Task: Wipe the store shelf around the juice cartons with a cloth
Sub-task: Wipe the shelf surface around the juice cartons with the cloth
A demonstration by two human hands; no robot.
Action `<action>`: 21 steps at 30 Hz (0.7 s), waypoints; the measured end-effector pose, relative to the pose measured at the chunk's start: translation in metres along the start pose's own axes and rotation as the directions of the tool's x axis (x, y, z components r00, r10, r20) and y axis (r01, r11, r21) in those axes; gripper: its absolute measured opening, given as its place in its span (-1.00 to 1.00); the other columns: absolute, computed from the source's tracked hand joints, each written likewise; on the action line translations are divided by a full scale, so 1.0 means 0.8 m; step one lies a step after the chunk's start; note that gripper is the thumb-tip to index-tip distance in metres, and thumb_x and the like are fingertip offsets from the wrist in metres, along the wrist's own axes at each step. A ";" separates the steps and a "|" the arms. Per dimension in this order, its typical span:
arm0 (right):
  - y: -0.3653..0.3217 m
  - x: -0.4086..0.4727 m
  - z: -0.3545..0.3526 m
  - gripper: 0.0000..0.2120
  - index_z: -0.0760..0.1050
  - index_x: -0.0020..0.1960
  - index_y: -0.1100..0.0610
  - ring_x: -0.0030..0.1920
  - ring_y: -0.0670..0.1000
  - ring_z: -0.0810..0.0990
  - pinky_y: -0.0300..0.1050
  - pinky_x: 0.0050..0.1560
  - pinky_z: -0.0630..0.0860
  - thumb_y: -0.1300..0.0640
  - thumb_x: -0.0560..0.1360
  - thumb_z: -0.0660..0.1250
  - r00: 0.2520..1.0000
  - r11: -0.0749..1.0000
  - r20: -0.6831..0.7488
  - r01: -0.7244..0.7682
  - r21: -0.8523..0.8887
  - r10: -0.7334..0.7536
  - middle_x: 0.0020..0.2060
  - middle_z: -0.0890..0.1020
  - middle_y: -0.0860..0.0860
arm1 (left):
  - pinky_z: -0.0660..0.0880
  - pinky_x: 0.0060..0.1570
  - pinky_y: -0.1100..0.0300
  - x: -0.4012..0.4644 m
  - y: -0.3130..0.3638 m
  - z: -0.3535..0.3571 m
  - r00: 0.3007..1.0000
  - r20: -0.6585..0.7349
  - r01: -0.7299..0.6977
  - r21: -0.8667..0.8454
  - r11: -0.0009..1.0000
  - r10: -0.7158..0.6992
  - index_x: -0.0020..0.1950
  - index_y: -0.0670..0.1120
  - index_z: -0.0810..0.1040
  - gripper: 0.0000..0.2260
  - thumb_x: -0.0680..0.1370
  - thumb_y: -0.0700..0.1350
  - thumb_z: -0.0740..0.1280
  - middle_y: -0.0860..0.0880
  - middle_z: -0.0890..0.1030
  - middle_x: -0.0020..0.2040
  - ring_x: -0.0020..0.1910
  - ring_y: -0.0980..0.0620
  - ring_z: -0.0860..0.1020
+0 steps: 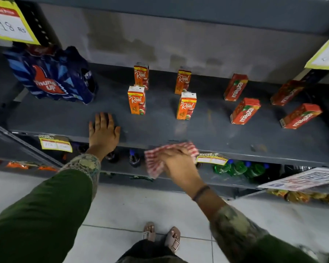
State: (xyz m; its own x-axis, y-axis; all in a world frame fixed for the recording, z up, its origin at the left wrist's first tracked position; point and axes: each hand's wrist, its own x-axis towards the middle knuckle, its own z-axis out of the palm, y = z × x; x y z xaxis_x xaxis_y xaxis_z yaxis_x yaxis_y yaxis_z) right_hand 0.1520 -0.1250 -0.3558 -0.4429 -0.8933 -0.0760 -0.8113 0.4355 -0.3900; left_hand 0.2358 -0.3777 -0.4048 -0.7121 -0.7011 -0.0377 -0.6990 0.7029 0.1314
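A dark grey metal shelf (pixel 207 130) holds several small juice cartons standing apart: orange "Real" cartons (pixel 137 100) in the middle and red "Maaza" cartons (pixel 244 111) to the right. My left hand (pixel 104 130) rests flat, fingers spread, on the shelf's front left part. My right hand (pixel 177 160) grips a red-and-white checked cloth (pixel 156 160) at the shelf's front edge, below the middle cartons. The cloth hangs partly over the edge and is blurred.
A blue "Thums Up" bottle pack (pixel 53 76) stands at the shelf's left. Price tags (pixel 55 144) hang on the front lip. Green bottles (pixel 237 168) and dark bottles fill the lower shelf. Yellow price signs hang above. White tiled floor (pixel 131 205) lies below.
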 end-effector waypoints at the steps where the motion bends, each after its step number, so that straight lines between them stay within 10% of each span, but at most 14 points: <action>1: 0.015 -0.019 -0.003 -0.75 0.62 0.01 0.11 0.09 0.13 0.62 0.04 0.24 0.49 0.28 0.37 0.32 0.988 0.997 -0.144 -0.069 -0.045 0.062 0.06 0.68 0.11 | -0.12 0.45 -0.16 0.000 0.000 0.000 1.000 -0.004 -0.003 -0.006 1.000 0.003 0.51 -0.18 -0.08 -0.46 0.61 0.04 -0.04 -0.22 -0.05 0.54 0.51 -0.18 -0.09; 4: 0.072 -0.053 -0.021 -0.59 0.56 -0.02 0.16 -0.06 0.17 0.65 0.09 0.02 0.54 0.29 0.27 0.04 0.745 0.923 -0.597 -0.383 -0.019 0.297 -0.08 0.70 0.15 | -0.09 0.45 -0.16 0.000 0.001 -0.001 1.000 -0.011 -0.005 0.001 1.000 0.005 0.51 -0.17 -0.06 -0.46 0.61 0.04 -0.04 -0.23 -0.02 0.53 0.51 -0.18 -0.06; 8: 0.109 -0.010 -0.033 -0.63 0.46 0.09 0.24 0.16 0.30 0.52 0.22 0.17 0.43 0.39 0.31 0.15 0.570 0.750 -0.550 -0.639 0.168 0.610 0.11 0.60 0.28 | -0.06 0.45 -0.16 -0.003 0.002 -0.002 0.999 -0.039 -0.007 0.009 1.000 0.007 0.50 -0.19 -0.01 -0.47 0.61 0.03 -0.02 -0.25 0.05 0.52 0.50 -0.20 0.00; 14: 0.030 0.029 0.019 -0.58 0.48 0.11 0.25 0.19 0.26 0.53 0.20 0.30 0.36 0.43 0.26 0.27 0.886 0.943 -0.334 -0.331 0.029 0.321 0.10 0.61 0.27 | -0.03 0.45 -0.13 -0.002 0.000 0.001 0.999 -0.043 -0.009 0.007 1.000 0.009 0.50 -0.20 -0.01 -0.47 0.61 0.03 -0.02 -0.25 0.06 0.52 0.49 -0.20 0.03; 21: 0.116 0.003 -0.008 -0.48 0.44 0.28 0.16 0.35 0.15 0.42 0.17 0.41 0.22 0.41 0.34 0.20 0.749 0.835 -0.405 -0.547 0.068 0.524 0.28 0.53 0.16 | -0.02 0.45 -0.14 -0.008 0.009 0.002 0.999 -0.051 0.014 -0.010 1.000 -0.015 0.49 -0.24 0.01 -0.49 0.61 -0.02 0.00 -0.27 0.08 0.51 0.49 -0.22 0.03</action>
State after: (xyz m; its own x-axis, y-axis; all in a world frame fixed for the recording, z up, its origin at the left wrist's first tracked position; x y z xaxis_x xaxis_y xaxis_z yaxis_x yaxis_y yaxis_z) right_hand 0.0735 -0.0858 -0.3866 -0.9115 -0.3963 0.1104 -0.4090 0.8441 -0.3466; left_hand 0.2348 -0.3680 -0.4052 -0.6975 -0.7165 0.0112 -0.7084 0.6918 0.1403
